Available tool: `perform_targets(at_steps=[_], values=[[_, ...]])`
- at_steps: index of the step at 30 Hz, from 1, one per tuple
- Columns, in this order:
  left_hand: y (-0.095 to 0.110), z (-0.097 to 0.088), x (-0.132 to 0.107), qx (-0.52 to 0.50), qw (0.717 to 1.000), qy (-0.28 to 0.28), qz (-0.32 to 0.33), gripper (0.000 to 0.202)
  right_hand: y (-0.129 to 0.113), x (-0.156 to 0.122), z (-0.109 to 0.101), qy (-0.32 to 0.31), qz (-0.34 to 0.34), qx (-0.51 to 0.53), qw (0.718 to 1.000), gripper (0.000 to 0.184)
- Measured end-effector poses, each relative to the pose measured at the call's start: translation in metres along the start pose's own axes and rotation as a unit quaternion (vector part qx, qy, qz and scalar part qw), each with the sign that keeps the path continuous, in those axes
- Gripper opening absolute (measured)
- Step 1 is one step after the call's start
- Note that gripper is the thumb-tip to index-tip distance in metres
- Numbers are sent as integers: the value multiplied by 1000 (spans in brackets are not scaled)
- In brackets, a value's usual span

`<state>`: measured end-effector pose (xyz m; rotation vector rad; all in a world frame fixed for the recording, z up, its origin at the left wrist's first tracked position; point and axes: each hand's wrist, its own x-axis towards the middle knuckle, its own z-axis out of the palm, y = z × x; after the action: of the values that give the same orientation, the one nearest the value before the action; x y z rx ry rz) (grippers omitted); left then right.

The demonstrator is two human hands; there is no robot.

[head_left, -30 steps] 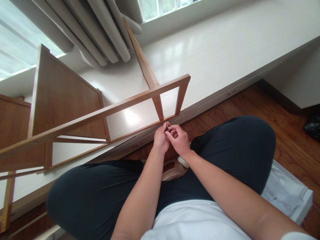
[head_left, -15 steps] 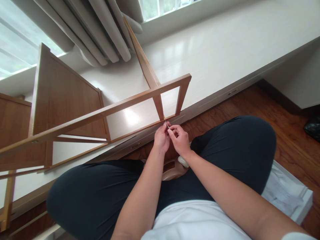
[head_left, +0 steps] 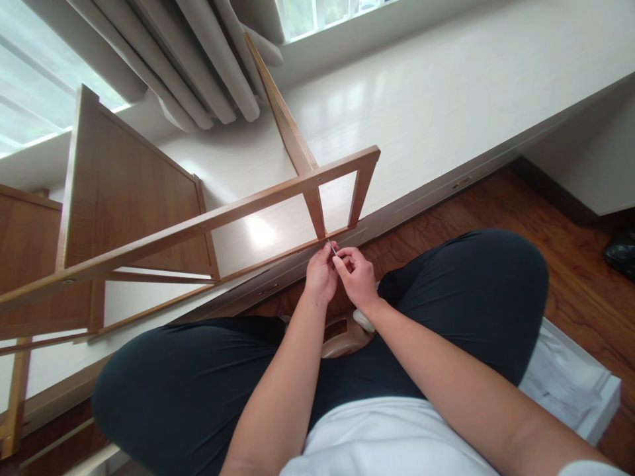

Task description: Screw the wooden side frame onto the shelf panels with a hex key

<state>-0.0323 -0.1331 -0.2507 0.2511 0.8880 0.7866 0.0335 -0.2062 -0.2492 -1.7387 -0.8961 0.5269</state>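
Note:
A wooden shelf frame (head_left: 208, 218) lies tipped on the white window ledge (head_left: 421, 112), its thin lower rail reaching toward me. My left hand (head_left: 320, 274) and my right hand (head_left: 356, 276) meet just below that rail's joint with an upright slat. Both hands are closed in a pinch around a thin metal tool (head_left: 332, 247) whose tip points up at the joint. I sit cross-legged in dark trousers, knees to either side.
Grey curtains (head_left: 198, 59) hang at the back by the window. A wood floor (head_left: 570, 277) runs on the right, with a white box of papers (head_left: 570, 383) by my right knee. A black bag (head_left: 620, 254) sits at the far right edge.
Almost nothing has moved. My right fingers shifted slightly on the thin metal tool near the rail joint.

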Motion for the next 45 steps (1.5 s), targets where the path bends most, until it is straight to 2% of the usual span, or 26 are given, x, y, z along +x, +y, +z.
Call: perform_targets(at_steps=[16, 31, 45], values=[[1, 0, -1, 15, 1000, 12, 3, 11, 1, 0, 1, -20, 23, 27, 999, 24], [2, 2, -2, 12, 1000, 13, 9, 9, 0, 0, 2, -14, 25, 19, 999, 17], [2, 3, -3, 38, 999, 10, 12, 19, -2, 0, 0, -46, 23, 45, 998, 28]])
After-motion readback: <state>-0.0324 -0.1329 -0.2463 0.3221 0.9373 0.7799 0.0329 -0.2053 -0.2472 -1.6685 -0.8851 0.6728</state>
